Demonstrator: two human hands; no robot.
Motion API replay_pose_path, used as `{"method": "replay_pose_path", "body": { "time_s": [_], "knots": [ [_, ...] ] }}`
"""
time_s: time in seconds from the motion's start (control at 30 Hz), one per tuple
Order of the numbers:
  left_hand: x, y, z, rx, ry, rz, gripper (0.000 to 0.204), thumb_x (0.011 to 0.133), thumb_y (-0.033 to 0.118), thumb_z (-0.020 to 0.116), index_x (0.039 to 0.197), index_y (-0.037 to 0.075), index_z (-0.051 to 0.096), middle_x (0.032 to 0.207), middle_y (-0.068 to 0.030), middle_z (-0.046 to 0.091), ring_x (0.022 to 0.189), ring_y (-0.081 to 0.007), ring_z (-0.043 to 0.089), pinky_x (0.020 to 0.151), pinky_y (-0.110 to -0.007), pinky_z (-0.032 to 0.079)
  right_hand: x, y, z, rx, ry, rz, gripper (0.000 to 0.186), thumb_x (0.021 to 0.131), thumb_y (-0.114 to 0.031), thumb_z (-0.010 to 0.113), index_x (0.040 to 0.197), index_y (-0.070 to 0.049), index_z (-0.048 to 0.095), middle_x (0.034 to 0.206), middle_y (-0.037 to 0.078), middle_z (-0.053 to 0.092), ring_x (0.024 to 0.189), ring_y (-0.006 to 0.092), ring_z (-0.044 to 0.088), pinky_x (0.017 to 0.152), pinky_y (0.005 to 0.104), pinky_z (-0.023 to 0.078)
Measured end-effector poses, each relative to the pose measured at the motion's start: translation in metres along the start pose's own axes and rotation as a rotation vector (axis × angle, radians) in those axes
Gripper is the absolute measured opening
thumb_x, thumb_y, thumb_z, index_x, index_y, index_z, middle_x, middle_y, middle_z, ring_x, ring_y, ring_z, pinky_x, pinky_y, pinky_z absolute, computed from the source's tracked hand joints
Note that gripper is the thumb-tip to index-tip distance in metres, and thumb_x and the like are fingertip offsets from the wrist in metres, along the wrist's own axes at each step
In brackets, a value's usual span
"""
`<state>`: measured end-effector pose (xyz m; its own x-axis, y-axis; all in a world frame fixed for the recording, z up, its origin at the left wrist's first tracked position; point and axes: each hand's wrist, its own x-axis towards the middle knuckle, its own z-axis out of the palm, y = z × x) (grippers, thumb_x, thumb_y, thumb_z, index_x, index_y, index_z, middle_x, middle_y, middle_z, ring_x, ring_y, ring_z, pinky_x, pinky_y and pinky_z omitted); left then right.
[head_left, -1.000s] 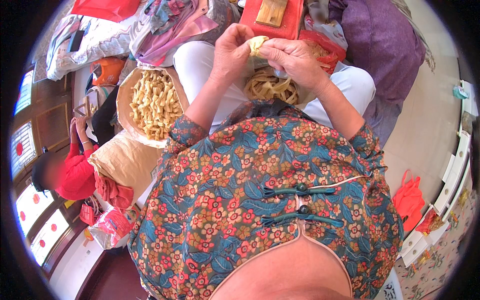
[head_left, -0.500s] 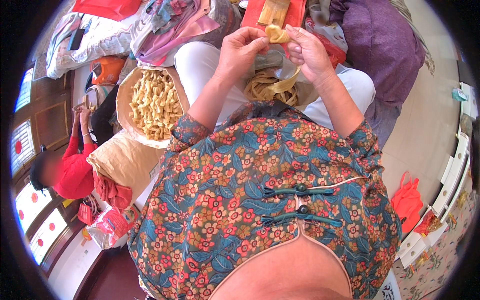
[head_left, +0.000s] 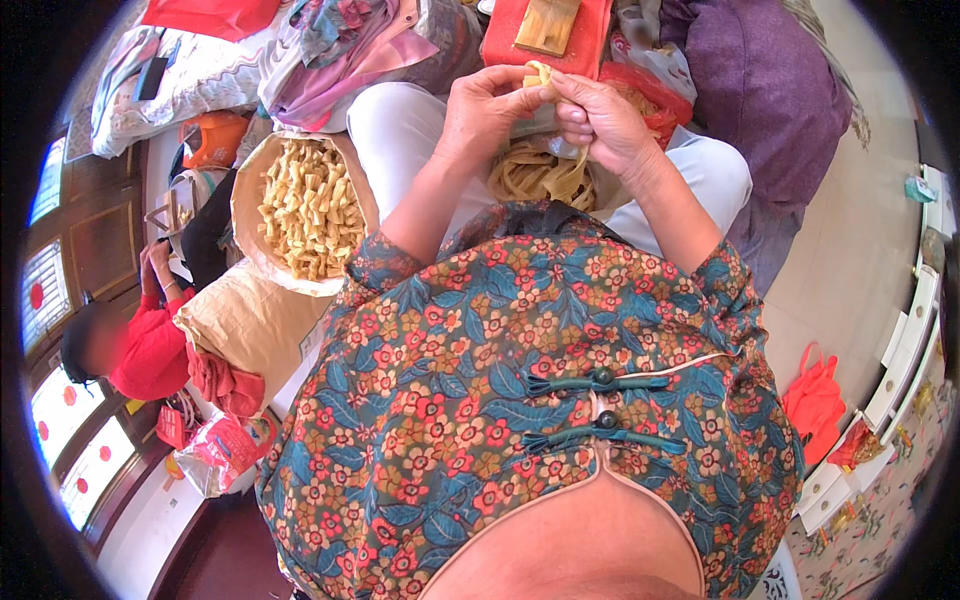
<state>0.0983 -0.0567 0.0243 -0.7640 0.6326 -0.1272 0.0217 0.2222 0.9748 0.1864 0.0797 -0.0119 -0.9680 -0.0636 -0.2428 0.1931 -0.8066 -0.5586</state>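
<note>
- At the far left, another person in a red top (head_left: 150,350) sits with both hands raised close together; what those fingers do is too small to tell.
- A flat black object (head_left: 151,78) lies on pale patterned bedding (head_left: 118,117) at the upper left.
- A full tan sack (head_left: 240,320) stands just beside the red top, with a reddish cloth (head_left: 225,382) at its lower end.
- A paper-lined container (head_left: 246,215) holds a pile of small pale-yellow knotted pieces (head_left: 308,210), close to the wearer's white-trousered left leg (head_left: 390,135).
- The wearer's left hand (head_left: 485,110) is raised above the lap, thumb and forefinger pinching a small loop.
- That loop belongs to a pale-yellow strip (head_left: 539,72), which sits between the fingertips of both hands; its tail hangs below the right one.
- Beneath the hands, a heap of similar loose strips (head_left: 530,175) lies between the legs.
- Beyond the hands, a wooden block (head_left: 547,25) rests on a red surface (head_left: 500,45).
- The right hand (head_left: 612,120) grasps the strip between thumb and forefinger, its other fingers curled inward.
- Further right, purple cloth (head_left: 750,110) is draped near a red plastic bag (head_left: 672,105).
- On the pale floor at the right lies a bright red bag (head_left: 815,405), near white drawers (head_left: 893,385).
</note>
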Motion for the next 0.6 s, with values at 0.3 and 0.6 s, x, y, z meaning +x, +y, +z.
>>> {"method": "replay_pose_path", "body": {
  "time_s": [0.3, 0.6],
  "knots": [
    [0.005, -0.002, -0.011, -0.189, -0.083, -0.036, 0.011, 0.079, 0.008, 0.065, 0.088, 0.001, 0.065, 0.073, -0.0008, 0.061, 0.063, -0.0062, 0.053, 0.058, -0.020, 0.044, 0.005, -0.006, 0.008, -0.033, 0.274, -0.086, 0.033, 0.090, -0.040, 0.048, 0.088, -0.008, 0.053, 0.053, -0.009, 0.034, 0.041, -0.0002, 0.026, 0.037, 0.0157, 0.019],
    [0.005, 0.016, -0.039, 0.326, 0.051, 0.296, 0.014, 0.077, 0.006, 0.067, 0.090, 0.002, 0.066, 0.077, -0.0009, 0.061, 0.070, -0.0083, 0.055, 0.063, -0.022, 0.044, -0.006, -0.025, -0.009, -0.116, 0.175, -0.224, 0.017, 0.088, -0.027, 0.055, 0.087, -0.010, 0.052, 0.056, -0.007, 0.041, 0.042, 0.0010, 0.028, 0.038, 0.0160, 0.020]
  ]
}}
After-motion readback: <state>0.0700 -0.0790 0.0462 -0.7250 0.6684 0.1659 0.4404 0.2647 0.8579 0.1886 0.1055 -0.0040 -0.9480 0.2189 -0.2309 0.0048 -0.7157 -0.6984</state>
